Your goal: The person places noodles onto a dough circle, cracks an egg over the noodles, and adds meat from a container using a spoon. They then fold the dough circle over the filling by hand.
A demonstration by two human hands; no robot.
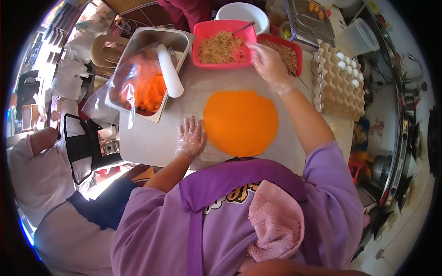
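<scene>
A flat, round sheet of orange dough (241, 123) lies on the work table. My left hand (190, 140), in a clear plastic glove, rests flat with fingers spread just left of the dough. My right hand (269, 66), also gloved, is at the right rim of the pink basin (200, 57), its fingers curled together; what they hold, if anything, I cannot make out. Shredded filling (221, 48) fills much of that basin, and a spoon (244, 27) leans in it. Just behind my right hand is a red container (294, 46) with more shredded or chopped food.
To the left, a steel pan (179, 39) holds orange dough (149, 85) under plastic, with a white rolling pin (169, 71) across it. Egg trays (327, 85) with several eggs stand right. A white bucket (251, 14) and a person in maroon (186, 11) are behind; another person sits left.
</scene>
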